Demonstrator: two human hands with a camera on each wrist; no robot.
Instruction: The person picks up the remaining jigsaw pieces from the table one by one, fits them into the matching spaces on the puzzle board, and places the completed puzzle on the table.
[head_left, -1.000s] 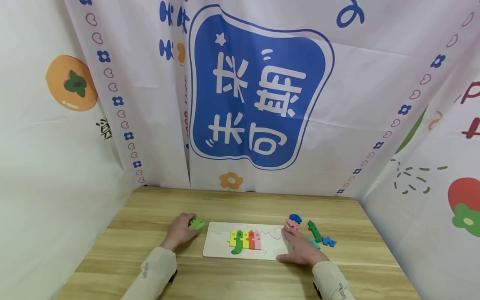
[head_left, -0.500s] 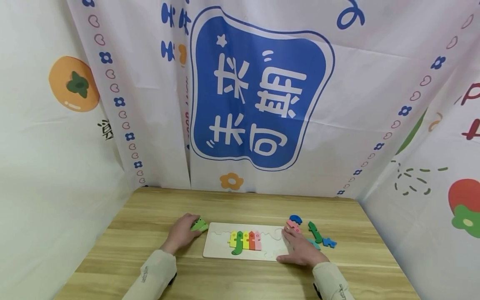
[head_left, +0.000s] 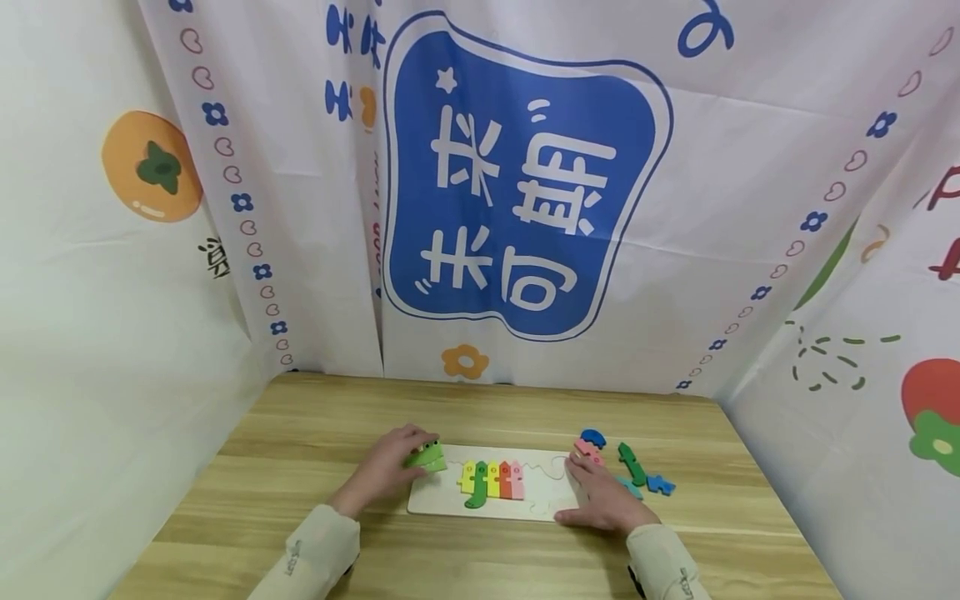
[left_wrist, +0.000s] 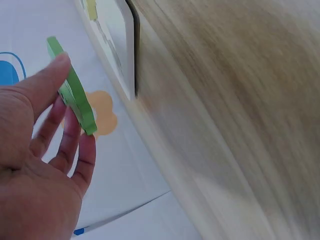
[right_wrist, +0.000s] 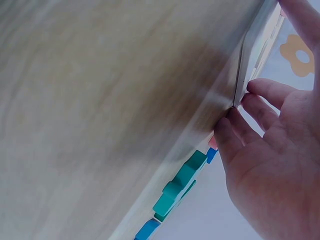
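My left hand (head_left: 386, 468) pinches a light green crocodile-head puzzle piece (head_left: 428, 457) over the left end of a pale wooden puzzle board (head_left: 438, 504). In the left wrist view the thumb lies on one face of the piece (left_wrist: 77, 95) and the fingers are behind it, clear of the table. My right hand (head_left: 602, 497) rests at the board's right end with fingers spread. The right wrist view shows its fingertips at the board's edge (right_wrist: 239, 75). Mid-board sit joined yellow, green, red and pink fence-shaped pieces (head_left: 504, 483), with a green curved part hanging below.
Loose pieces lie right of the board: a dark blue one (head_left: 593, 437), a pink one (head_left: 589, 451), a dark green one (head_left: 632, 464), a blue one (head_left: 661, 485) and a teal one (head_left: 631, 487), partly behind the right hand. A printed curtain (head_left: 525, 358) stands behind the table (head_left: 480, 567).
My left hand has carried the green crocodile-head piece rightward, from the table beside the board to over its left end. The right hand stays in place.
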